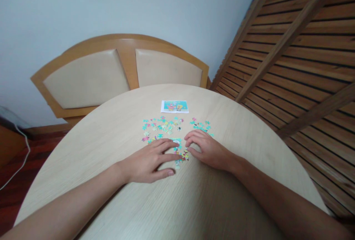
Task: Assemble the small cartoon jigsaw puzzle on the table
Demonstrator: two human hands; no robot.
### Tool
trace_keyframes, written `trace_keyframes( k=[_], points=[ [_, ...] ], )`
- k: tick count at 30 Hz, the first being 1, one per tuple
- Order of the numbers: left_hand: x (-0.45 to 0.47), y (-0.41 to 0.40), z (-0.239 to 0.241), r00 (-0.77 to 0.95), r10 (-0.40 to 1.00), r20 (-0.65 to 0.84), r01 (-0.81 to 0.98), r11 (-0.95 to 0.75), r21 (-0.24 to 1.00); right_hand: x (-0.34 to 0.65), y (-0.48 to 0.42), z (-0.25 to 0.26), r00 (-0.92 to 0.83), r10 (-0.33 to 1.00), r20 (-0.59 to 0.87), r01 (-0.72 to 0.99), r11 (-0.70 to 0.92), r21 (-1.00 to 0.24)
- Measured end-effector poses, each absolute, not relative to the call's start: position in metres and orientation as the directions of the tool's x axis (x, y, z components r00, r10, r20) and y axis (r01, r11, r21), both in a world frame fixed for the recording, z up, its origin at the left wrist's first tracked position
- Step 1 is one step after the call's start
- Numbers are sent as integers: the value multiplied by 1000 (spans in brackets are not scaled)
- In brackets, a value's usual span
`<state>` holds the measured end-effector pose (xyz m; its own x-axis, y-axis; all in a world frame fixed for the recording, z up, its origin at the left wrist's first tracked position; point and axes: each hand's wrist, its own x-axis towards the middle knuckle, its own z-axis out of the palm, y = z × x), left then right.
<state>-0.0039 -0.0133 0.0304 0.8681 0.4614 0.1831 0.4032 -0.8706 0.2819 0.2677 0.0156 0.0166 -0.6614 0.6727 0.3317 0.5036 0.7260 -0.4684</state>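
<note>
A partly joined strip of jigsaw puzzle [178,162] lies flat on the table, in front of me. My left hand [155,160] rests over its left side with the fingers spread, the fingertips touching the pieces and covering part of them. From the right, my right hand [206,148] bends its thumb and index finger together at a small yellow and dark puzzle piece [186,150] at the strip's right edge. Beyond my hands lie several loose puzzle pieces [165,127], mostly turquoise, pink and yellow. Another loose group [198,125] is just past my right hand.
A printed picture sheet [175,107] with cartoon figures lies behind the pieces on the round wooden table [116,121]. A padded bench back [129,44] stands behind the table against the wall. Slatted wood [277,58] rises on the right; a white cable [27,145] hangs at left.
</note>
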Motion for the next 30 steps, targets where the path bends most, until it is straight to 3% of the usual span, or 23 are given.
trace_keyframes(
  k=[30],
  points=[
    [-3,-14,32,874,454,173,405,-877,259,265,15,9,-686,639,347,457,750,-477]
  ],
)
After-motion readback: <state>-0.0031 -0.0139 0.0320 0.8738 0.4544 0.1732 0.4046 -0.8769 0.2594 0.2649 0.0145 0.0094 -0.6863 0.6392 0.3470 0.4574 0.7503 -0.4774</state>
